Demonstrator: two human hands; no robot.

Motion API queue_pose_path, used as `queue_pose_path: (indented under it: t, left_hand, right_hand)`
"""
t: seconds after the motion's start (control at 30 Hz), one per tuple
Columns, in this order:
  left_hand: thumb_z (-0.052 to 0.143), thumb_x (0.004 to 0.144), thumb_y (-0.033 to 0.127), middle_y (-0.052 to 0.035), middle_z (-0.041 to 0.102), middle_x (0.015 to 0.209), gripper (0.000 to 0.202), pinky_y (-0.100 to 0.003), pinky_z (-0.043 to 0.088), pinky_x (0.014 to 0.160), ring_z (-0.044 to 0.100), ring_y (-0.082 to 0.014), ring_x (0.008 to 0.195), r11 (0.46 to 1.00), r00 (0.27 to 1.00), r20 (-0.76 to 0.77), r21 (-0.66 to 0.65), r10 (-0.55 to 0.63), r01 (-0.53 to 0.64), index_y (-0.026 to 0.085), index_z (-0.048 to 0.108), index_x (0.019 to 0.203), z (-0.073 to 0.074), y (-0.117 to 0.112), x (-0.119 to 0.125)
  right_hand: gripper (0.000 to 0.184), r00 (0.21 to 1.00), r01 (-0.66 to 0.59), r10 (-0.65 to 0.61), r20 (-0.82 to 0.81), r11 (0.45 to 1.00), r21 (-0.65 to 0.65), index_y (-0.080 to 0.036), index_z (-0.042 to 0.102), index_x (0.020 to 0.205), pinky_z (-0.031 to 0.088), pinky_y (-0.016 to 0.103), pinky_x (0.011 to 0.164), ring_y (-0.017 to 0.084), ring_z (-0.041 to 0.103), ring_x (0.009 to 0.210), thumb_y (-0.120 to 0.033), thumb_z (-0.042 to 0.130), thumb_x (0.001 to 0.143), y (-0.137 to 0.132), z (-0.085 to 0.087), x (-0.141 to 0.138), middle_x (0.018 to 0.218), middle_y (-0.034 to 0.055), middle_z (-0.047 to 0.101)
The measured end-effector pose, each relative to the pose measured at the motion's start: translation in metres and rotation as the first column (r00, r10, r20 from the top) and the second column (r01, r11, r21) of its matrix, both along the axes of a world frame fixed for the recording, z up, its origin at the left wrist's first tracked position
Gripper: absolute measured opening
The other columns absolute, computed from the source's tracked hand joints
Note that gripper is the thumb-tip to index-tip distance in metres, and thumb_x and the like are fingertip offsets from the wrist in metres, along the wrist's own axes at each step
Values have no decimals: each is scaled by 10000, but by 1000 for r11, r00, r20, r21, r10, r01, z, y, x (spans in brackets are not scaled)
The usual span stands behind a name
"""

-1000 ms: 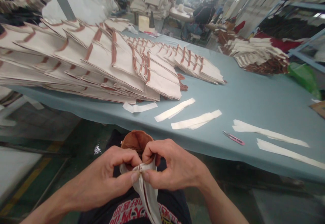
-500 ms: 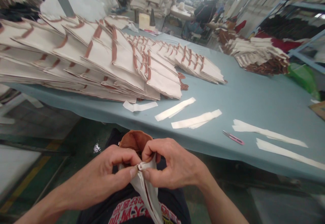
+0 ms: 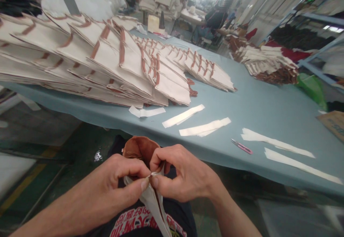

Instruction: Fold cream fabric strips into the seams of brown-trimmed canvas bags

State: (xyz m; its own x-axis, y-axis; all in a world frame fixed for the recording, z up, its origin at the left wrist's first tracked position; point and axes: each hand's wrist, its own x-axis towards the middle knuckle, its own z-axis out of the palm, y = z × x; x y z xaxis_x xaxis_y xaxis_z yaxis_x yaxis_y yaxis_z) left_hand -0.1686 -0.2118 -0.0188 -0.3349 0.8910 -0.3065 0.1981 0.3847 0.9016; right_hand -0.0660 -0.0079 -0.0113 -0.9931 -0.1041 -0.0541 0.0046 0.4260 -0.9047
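Close to my body, below the table edge, I hold a cream fabric piece (image 3: 150,198) with a brown part (image 3: 141,147) bulging behind my fingers. My left hand (image 3: 126,179) pinches its edge between thumb and forefinger. Right beside it, my right hand (image 3: 178,172) pinches the same edge, the fingertips of both hands almost touching. A dark line runs down the cream cloth below the pinch. Whatever small detail sits between the fingertips is mostly covered by them.
On the blue-covered table (image 3: 258,104) lie stacks of cream fabric pieces with brown trim (image 3: 129,68), several white strips (image 3: 205,126) and pink-handled thread snips (image 3: 242,146). Another fabric pile (image 3: 271,63) sits at the far right. A person (image 3: 215,18) sits in the background.
The fingertips have closed tighter over the cream edge, covering the small white fold that showed between them. The view has shifted slightly.
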Motion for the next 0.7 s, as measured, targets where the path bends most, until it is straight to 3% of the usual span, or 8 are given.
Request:
queue_pose_path:
  t: [0.23,0.33,0.5,0.7]
  left_hand:
    - [520,947,283,20,689,670,350,-214,415,613,600,-140,653,991,991,-118,128,62,-47,204,804,758,-11,0,3]
    - [511,968,298,28,666,645,357,-212,401,584,564,-124,603,980,994,-102,200,46,-25,192,755,729,-10,2,3]
    - [477,986,380,16,655,690,392,-216,447,618,601,-146,648,985,998,-47,168,44,-35,189,703,729,-5,5,3]
    - [591,1005,501,43,482,661,429,-224,327,569,418,-127,625,998,994,109,68,-10,2,189,606,710,-17,4,-1]
  right_hand:
    - [139,998,-6,9,57,999,-45,-235,561,766,385,261,582,132,526,601,-285,687,793,-1,-5,-3,658,-62,565]
    - [158,996,-17,26,87,995,-98,-230,563,767,401,250,591,126,519,618,-265,713,805,0,-6,-4,677,-63,570]
    - [185,981,-34,78,176,971,-238,-220,574,741,389,228,561,110,493,609,-221,751,794,5,-11,-6,665,-76,541]
    - [243,962,-85,169,213,931,-356,-198,613,794,432,219,601,108,520,653,-285,839,821,13,-18,-7,730,-57,604]
